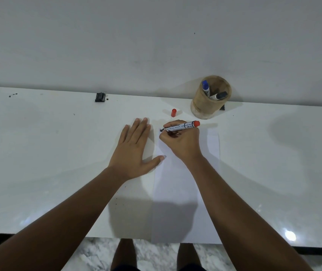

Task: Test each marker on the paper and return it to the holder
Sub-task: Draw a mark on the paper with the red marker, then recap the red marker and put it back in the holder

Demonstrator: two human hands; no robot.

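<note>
Right hand [181, 142] fingers clamp the red marker [181, 127], tip at the paper [175, 192] for a test stroke. Left hand [136, 147], fingers apart, lies flat, likely steadying the sheet. Cap [173, 112] waits near the holder [210, 98].

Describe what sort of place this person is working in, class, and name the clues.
Probably a plain desk at home or in an office: a long glossy white table against a bare white wall, a round wooden pen holder, and marble-patterned floor below. Nothing marks it as a workshop.
</note>
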